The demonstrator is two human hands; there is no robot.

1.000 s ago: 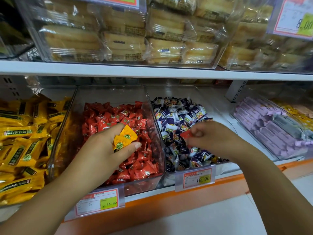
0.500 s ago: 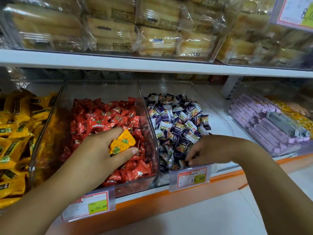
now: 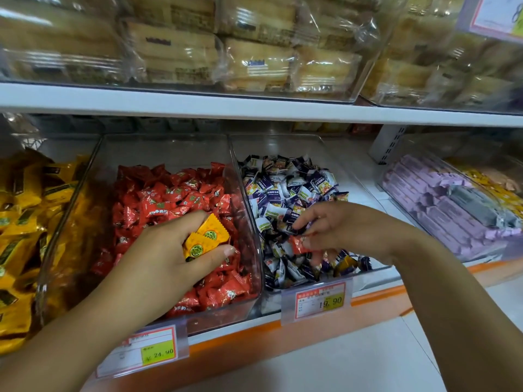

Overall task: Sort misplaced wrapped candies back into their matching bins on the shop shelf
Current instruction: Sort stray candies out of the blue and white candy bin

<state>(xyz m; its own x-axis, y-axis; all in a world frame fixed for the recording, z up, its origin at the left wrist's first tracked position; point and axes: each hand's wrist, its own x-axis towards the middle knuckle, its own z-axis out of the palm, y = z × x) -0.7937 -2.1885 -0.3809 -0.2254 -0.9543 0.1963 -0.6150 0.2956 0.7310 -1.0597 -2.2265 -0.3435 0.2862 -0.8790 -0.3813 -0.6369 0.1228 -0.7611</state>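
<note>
At far left a heap of yellow packets [image 3: 17,222] filled its bin. Next, the left hand [image 3: 169,250] hung over the red-candy bin [image 3: 164,136], fingers and thumb curled round two yellow candies [image 3: 206,239]. Right of it, the right hand [image 3: 348,230] sat over the purple-and-white candy bin [image 3: 277,145], fingertips pinching one red candy [image 3: 300,244] just above the heap. Lilac bars [image 3: 424,199] lay at far right on the shop shelf [image 3: 373,298].

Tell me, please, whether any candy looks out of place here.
A red candy, pinched in the right hand, sits over the purple-and-white bin, and a yellow candy lies near that bin's front. The left hand holds two yellow candies above the red bin.
</note>
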